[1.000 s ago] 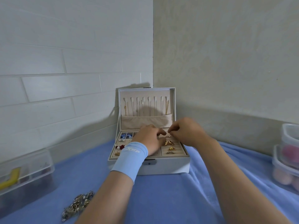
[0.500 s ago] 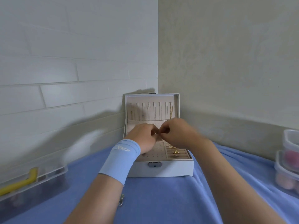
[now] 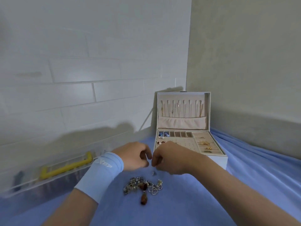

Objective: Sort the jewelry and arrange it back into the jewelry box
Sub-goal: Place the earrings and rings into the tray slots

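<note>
A blue cloth (image 3: 244, 185) covers the surface, which meets white and beige walls at a corner. At left lies a clear plastic case (image 3: 48, 181) with a yellow handle (image 3: 65, 168). At right, near the corner, a white jewelry box (image 3: 219, 162) stands open, lid upright, with thin necklaces (image 3: 180, 108) hanging inside the lid and gold rings (image 3: 206, 143) in the right-hand slots. The left hand (image 3: 133, 156), with a pale blue wristband (image 3: 101, 175), and the right hand (image 3: 171, 158) hover left of the box, fingers curled, fingertips almost meeting. Whether they pinch anything cannot be told. Just below them a tangled jewelry pile (image 3: 141, 185) lies on the cloth. A small silver piece (image 3: 154, 173) sits between fingertips and pile.
</note>
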A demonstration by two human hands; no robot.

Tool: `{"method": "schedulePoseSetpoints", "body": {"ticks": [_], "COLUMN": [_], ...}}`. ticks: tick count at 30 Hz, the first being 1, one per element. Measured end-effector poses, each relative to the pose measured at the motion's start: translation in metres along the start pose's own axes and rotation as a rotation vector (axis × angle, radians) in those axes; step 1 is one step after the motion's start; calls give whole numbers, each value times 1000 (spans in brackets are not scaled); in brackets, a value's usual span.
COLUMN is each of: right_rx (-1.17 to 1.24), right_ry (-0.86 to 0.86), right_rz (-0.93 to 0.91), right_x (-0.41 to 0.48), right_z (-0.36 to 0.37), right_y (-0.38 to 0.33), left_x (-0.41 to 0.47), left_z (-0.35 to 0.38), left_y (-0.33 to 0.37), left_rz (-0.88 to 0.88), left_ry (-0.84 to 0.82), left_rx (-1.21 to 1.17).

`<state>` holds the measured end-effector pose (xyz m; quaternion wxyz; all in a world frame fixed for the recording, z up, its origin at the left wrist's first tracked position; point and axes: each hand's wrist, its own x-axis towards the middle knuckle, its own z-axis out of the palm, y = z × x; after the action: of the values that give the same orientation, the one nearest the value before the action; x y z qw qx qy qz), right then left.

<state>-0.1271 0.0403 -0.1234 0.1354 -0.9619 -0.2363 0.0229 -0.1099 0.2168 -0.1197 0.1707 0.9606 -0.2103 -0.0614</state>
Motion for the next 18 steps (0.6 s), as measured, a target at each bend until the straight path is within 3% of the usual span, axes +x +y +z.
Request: {"method": "schedulePoseSetpoints", "body": {"ticks": [6,9,13,15,18], "right_rx": [-228,-21,344,501,491], "right_ry": [-4,94,231,269,273], "right_rz": [-73,-82,21,75,128], "right_x": [7,6,3,2,-1], "right_z": [32,25,11,5,-2], "right_y": [-6,-4,2,4,9], "left_x": [4,4,1,0,0], "left_z": [13,15,12,10,10], "left_y": [-9,-11,-15,-18,-20], "left_rz": [-20,21,71,84,87], "left_ry": [-86,-55,27,85,110], "left_rx": [76,49,-446,-579,-609]}}
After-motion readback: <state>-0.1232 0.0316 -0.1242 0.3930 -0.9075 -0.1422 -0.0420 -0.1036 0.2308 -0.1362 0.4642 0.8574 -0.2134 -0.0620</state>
